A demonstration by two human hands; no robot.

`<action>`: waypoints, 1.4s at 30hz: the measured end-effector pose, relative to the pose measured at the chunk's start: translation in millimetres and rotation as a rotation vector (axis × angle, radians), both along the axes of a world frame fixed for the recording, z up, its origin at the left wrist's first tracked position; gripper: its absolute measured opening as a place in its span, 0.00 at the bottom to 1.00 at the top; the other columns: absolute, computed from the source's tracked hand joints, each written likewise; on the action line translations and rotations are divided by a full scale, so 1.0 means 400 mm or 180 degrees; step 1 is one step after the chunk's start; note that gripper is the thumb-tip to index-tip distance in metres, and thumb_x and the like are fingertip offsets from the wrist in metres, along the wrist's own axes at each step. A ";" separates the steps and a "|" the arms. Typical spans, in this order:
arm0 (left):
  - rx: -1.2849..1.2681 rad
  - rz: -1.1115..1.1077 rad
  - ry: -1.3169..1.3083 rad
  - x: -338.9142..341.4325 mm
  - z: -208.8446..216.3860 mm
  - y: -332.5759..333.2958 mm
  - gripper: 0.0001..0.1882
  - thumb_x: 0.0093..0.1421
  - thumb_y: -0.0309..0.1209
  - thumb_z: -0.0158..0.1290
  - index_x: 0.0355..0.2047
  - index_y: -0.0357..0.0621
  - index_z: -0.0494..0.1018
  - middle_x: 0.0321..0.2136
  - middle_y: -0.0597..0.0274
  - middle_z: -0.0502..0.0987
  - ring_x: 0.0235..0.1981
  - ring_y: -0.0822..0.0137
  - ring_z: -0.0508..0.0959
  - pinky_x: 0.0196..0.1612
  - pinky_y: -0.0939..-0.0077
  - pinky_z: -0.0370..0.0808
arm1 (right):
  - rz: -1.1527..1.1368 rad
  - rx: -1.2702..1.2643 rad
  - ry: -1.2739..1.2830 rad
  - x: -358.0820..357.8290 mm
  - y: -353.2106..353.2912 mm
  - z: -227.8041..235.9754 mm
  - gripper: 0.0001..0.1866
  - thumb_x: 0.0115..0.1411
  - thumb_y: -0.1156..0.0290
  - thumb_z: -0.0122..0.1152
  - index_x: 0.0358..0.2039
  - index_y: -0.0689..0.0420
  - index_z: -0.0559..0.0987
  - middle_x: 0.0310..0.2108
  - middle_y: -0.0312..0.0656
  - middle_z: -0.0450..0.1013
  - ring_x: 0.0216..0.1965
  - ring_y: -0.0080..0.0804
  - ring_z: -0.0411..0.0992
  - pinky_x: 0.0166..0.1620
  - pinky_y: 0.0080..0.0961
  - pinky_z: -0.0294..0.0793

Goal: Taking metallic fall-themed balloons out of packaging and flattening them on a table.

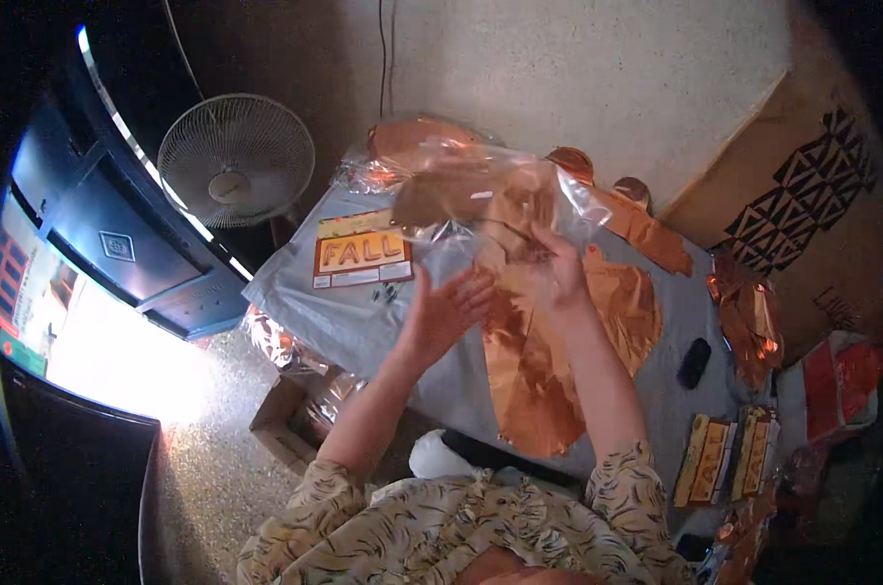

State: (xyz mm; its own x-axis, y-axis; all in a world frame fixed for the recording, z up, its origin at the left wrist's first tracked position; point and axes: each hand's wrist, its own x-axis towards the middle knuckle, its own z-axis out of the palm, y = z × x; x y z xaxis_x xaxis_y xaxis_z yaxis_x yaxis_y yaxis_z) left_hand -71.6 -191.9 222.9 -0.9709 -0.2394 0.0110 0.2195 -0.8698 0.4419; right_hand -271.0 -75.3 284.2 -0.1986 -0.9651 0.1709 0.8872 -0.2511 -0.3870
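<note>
My right hand (558, 268) has its fingers closed at the near edge of a clear plastic bag (583, 200); brown and copper-coloured shapes show through it, though I cannot tell whether they lie inside or behind. To its left my left hand (446, 317) is open, fingers apart, palm turned toward the right hand. Flat copper foil balloons (529, 400) lie on the grey-covered table (334, 327) below and beside the right hand. A printed card (364, 255) in orange and yellow, with lettering like foil balloons, rests left of the bag, small dark bits beneath it.
More copper foil (646, 234) lies along the table's far right, by a large cardboard box (802, 195). Two similar cards (705, 463) and a dark oblong object (694, 363) are at right. A fan (235, 161) stands far left; an open carton (281, 419) sits near left.
</note>
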 end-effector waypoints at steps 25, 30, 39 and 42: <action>-0.0211 0.0260 -0.0008 0.080 0.094 0.137 0.19 0.72 0.34 0.49 0.60 0.39 0.69 0.53 0.52 0.78 0.53 0.56 0.80 0.55 0.56 0.80 | -0.2309 0.1876 0.2105 0.297 0.639 -0.088 0.17 0.71 0.71 0.54 0.55 0.67 0.75 0.51 0.45 0.76 0.50 0.37 0.78 0.51 0.39 0.82; -0.0350 -0.0142 0.0229 0.097 0.057 0.103 0.20 0.72 0.34 0.50 0.60 0.39 0.69 0.54 0.51 0.78 0.53 0.55 0.80 0.56 0.56 0.79 | -0.3169 0.2352 0.3932 0.290 0.644 -0.069 0.24 0.70 0.67 0.59 0.61 0.66 0.72 0.54 0.45 0.75 0.54 0.31 0.75 0.56 0.27 0.75; -0.0505 -0.0455 0.0046 0.149 0.176 0.155 0.25 0.70 0.33 0.54 0.64 0.37 0.65 0.55 0.51 0.77 0.54 0.58 0.80 0.56 0.59 0.80 | -0.2862 0.1770 0.3720 0.265 0.517 0.249 0.39 0.66 0.57 0.65 0.68 0.68 0.62 0.61 0.49 0.70 0.61 0.32 0.70 0.63 0.27 0.67; -0.0617 -0.0646 -0.0167 0.156 0.171 0.158 0.25 0.69 0.32 0.54 0.63 0.36 0.65 0.55 0.51 0.77 0.54 0.59 0.80 0.56 0.60 0.80 | -0.2704 0.1577 0.3560 0.260 0.458 0.273 0.34 0.66 0.62 0.65 0.66 0.68 0.66 0.59 0.48 0.73 0.60 0.29 0.71 0.63 0.26 0.67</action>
State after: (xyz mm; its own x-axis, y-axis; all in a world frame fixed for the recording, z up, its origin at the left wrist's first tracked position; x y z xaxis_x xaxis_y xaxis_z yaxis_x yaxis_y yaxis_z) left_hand -9.2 -128.9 291.1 -0.9992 -0.0385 -0.0140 0.0220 -0.7918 0.6104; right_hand -166.9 107.7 393.3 -0.7083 -0.6352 0.3079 -0.2601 -0.1706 -0.9504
